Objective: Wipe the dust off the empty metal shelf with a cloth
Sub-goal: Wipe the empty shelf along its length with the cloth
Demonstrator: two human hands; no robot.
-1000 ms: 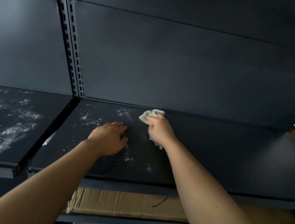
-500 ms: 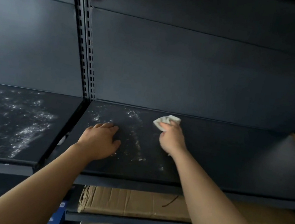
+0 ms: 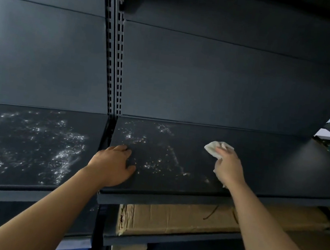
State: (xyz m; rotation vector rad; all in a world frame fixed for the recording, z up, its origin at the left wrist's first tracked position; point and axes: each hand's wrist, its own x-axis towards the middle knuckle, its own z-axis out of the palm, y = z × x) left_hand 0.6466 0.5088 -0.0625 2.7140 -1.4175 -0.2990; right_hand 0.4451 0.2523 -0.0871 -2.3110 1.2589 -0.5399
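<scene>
A dark metal shelf (image 3: pixel 269 168) runs across the middle of the view, with pale dust specks (image 3: pixel 155 163) on its left part. My right hand (image 3: pixel 228 168) holds a crumpled white cloth (image 3: pixel 214 148) against the shelf surface, right of the dust. My left hand (image 3: pixel 114 165) rests flat on the shelf near its left end, fingers spread forward. The shelf to the right of the cloth looks dark and free of specks.
A neighbouring shelf (image 3: pixel 0 156) on the left carries heavy dust (image 3: pixel 65 154). A slotted upright post (image 3: pixel 114 56) divides the two bays. Cardboard boxes (image 3: pixel 173 217) lie on the lower shelf. A dark back panel (image 3: pixel 217 79) rises behind.
My right hand has slid the cloth to the right along the shelf, away from my left hand. The view has also shifted left, and a streak of dust shows between the hands.
</scene>
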